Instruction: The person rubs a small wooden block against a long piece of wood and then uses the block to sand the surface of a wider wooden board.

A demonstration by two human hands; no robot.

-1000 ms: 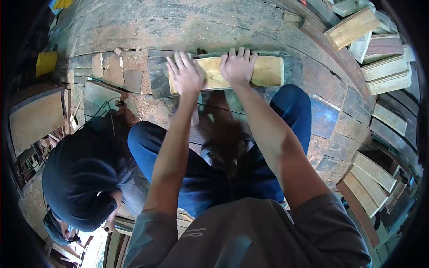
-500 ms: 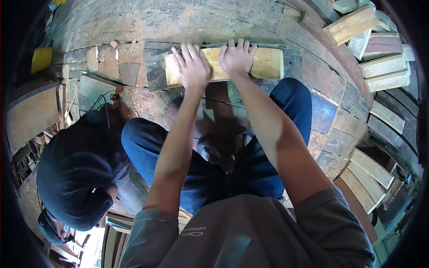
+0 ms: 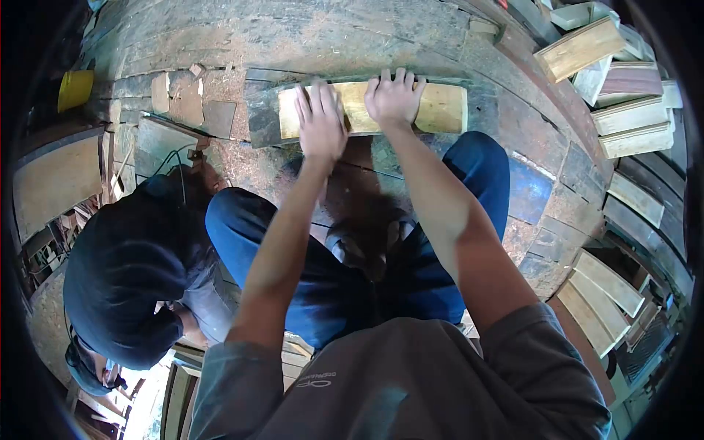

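Note:
A pale wooden board [image 3: 444, 108] lies lengthwise on a darker, worn plank [image 3: 264, 117] in front of my knees. My left hand [image 3: 320, 125] rests on the left part of the board, its fingers stretched forward and a little blurred. Right of the middle, my right hand [image 3: 394, 99] lies on the board with its fingers spread toward the far edge. Whether a small thing is under either palm is hidden.
A crouching co-worker in dark clothes [image 3: 128, 271] is at the left. Stacked wooden pieces [image 3: 634, 114] and more boards [image 3: 598, 301] line the right side. A yellow object [image 3: 75, 90] stands at the upper left. Sawdust covers the floor [image 3: 293, 44].
The view has shifted slightly. My left hand has moved a little along the board, while my right hand keeps about the same place on it.

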